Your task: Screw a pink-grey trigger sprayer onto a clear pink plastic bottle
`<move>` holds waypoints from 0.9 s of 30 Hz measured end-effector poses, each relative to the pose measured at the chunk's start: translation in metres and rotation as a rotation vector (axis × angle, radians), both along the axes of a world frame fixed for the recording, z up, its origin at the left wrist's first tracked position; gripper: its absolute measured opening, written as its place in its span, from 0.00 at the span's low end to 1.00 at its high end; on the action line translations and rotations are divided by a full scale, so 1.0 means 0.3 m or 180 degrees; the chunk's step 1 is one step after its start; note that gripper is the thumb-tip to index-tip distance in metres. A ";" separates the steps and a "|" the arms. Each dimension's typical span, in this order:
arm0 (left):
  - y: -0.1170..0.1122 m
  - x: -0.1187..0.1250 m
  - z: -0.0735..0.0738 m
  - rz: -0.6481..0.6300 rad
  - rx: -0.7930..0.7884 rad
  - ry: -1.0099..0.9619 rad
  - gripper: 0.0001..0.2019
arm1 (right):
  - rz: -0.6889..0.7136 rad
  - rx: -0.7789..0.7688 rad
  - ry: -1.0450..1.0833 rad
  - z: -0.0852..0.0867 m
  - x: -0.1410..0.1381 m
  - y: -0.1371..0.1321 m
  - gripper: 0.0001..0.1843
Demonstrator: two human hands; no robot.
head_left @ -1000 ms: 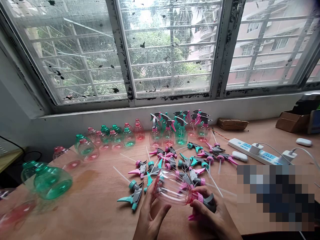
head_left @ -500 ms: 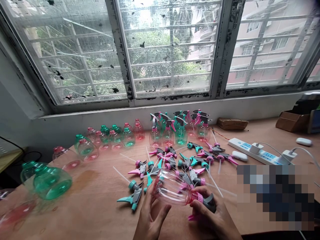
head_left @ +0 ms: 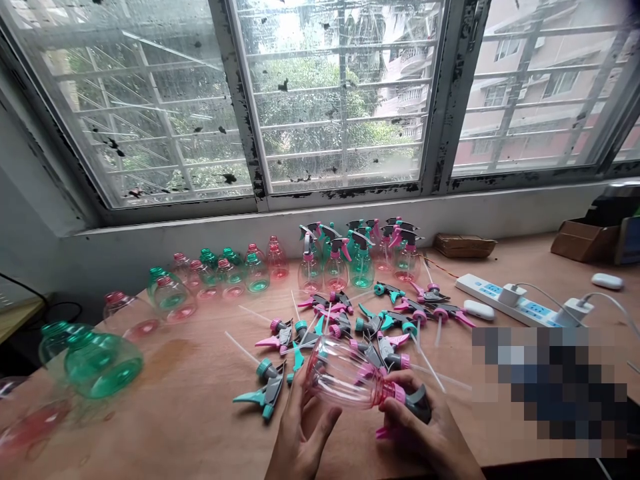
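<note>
The left hand [head_left: 300,437] cups the pink bottle [head_left: 345,380], fingers curled round its body — held sideways just above the table [head_left: 175,400]. The right hand [head_left: 425,433] grips the trigger head [head_left: 413,403] at the bottle's neck, fingers clamped on it.

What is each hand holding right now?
Left hand: closed on the bottle.
Right hand: closed on the spray head at its neck.
</note>
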State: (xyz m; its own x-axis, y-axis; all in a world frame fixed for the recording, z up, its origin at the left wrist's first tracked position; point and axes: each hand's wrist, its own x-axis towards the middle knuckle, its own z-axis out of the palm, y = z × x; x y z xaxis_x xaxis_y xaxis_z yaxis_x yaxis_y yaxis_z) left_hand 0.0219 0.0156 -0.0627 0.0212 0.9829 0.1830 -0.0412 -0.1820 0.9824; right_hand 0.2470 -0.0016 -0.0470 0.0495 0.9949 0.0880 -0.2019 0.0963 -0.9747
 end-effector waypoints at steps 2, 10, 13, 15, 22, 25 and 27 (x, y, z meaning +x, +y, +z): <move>-0.002 0.002 0.006 0.0011 0.0024 0.0015 0.40 | 0.0013 -0.0002 -0.0013 -0.004 0.001 0.001 0.28; -0.006 0.006 0.026 0.0040 0.0047 0.0074 0.39 | -0.0043 0.0064 0.0016 -0.018 0.002 0.006 0.26; -0.005 0.007 0.025 0.0064 0.0049 0.0100 0.40 | -0.0030 0.0013 0.0079 -0.012 0.000 0.005 0.27; -0.005 0.006 0.023 0.0067 0.0046 0.0139 0.41 | -0.0002 -0.0053 0.0154 -0.007 -0.003 0.003 0.28; -0.019 0.007 0.042 -0.0022 0.0005 0.0175 0.43 | -0.0020 -0.0046 0.0087 0.000 -0.004 0.002 0.29; -0.031 0.017 0.058 -0.0041 0.0016 0.0107 0.42 | -0.0005 -0.0063 0.0071 0.002 -0.004 0.001 0.29; -0.037 0.024 0.066 -0.0080 0.0016 0.0076 0.43 | -0.0001 -0.0089 0.0114 0.007 -0.005 -0.001 0.29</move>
